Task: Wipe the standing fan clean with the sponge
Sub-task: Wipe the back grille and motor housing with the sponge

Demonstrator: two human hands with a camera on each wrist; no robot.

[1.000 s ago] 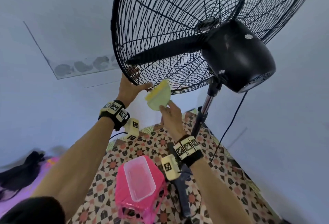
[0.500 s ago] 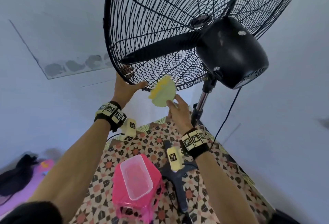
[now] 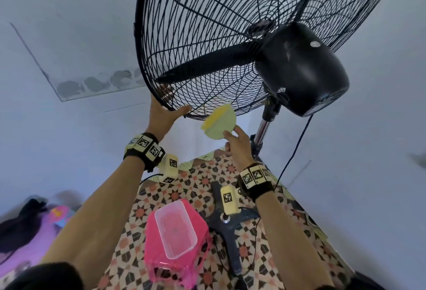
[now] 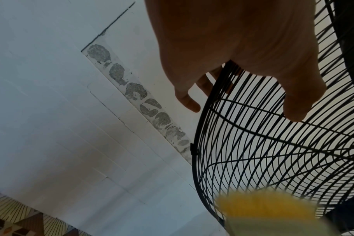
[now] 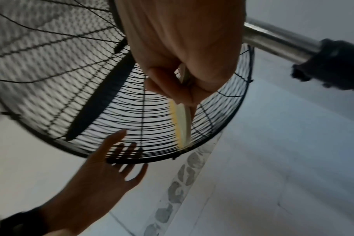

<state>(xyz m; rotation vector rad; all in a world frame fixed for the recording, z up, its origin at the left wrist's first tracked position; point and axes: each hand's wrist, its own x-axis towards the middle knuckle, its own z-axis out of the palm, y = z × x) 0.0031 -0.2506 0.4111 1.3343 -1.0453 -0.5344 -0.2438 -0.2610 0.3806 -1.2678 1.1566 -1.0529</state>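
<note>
Fingers [image 5: 168, 86] of the right hand [image 3: 237, 144] are curled and pinch the lower edge of the sponge [image 3: 219, 123], thumb on one face and fingers on the other. In the right wrist view the sponge stands edge-on, its far end touching the wires of the fan guard [image 3: 196, 36] near the rim. In the head view the sponge, yellow on one face and pale green on the other, sits at the 6 o'clock part of the guard rim.

Left hand [image 3: 163, 117] grips the same rim at about 7 o'clock. Its thumb lies along the outer side of the rim toward the sponge; its fingers [image 4: 187, 100] hook round the rim to the far face, showing through the wires. The two hands are near each other but apart.

Inside the guard, one black blade [image 3: 202, 64] points toward 8 o'clock from the hub. The black motor housing [image 3: 299, 68] sits behind the guard at 3 o'clock from the hub, on a chrome pole [image 3: 262, 130] that descends to a dark cross-shaped base [image 3: 228, 232]. A black cord [image 3: 297, 144] hangs from the housing.

On the patterned floor mat [image 3: 272, 255], at 9 o'clock from the base, a clear plastic tub [image 3: 175, 232] rests on top of a pink crate [image 3: 161, 255].
</note>
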